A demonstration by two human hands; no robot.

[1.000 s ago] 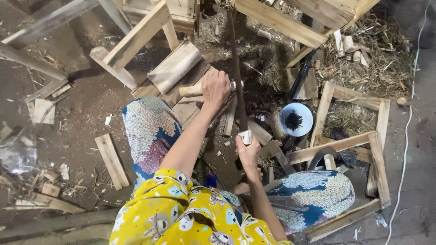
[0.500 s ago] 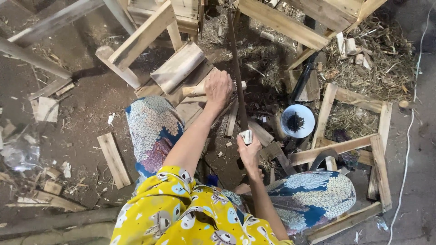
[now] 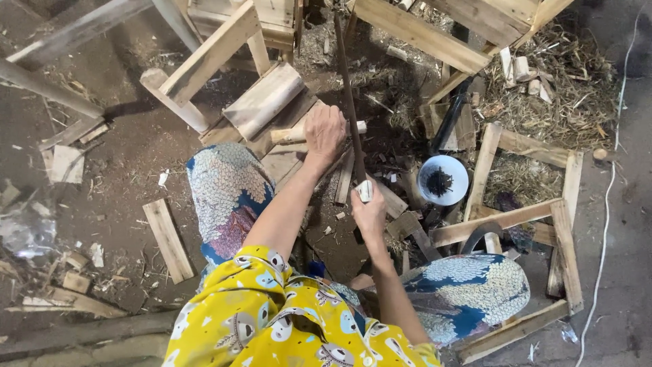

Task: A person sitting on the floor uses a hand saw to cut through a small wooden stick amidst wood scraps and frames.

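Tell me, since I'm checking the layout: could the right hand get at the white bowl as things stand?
Probably yes. The white bowl sits open on the ground just right of the right hand, with only small wood scraps between them. But that hand's fingers are wrapped around the handle of a long dark tool, so it would need freeing first.

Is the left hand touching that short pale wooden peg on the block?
Touching. The head view shows the left hand closed over the pale wooden peg, with the peg's ends sticking out on either side of the fingers.
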